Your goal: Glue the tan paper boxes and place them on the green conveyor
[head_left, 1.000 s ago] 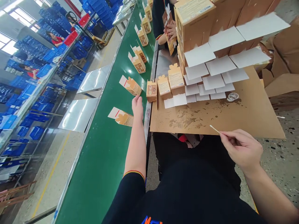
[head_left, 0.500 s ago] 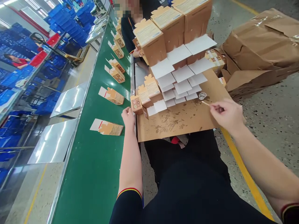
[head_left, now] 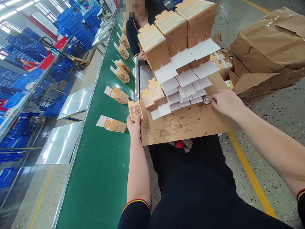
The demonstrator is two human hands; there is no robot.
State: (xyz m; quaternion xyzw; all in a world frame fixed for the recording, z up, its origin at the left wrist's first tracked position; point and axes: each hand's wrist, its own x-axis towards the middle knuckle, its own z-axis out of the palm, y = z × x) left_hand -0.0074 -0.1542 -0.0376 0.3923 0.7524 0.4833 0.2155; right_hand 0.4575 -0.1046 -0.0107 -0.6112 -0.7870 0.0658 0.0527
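Note:
My left hand grips a small brown carton by its near end, at the edge between the green belt and the cardboard sheet. Over on the right, my right hand is pinched at a small clear round dish on the cardboard sheet. The cotton swab in that pinch is mostly hidden by the fingers now. Dark wet spots mark the sheet near the dish. Two small cartons with raised tabs stand beside the stack, just beyond my left hand.
Stacked brown cartons with white flaps sticking out rise at the sheet's far side. Open cartons lie along the green conveyor belt. A co-worker's hand shows behind the stack. A large brown-paper-wrapped bundle sits at right.
My left hand has taken hold of the small carton and shifted it left off the sheet's corner. My right hand has carried the swab forward to the clear dish. The view has turned rightward.

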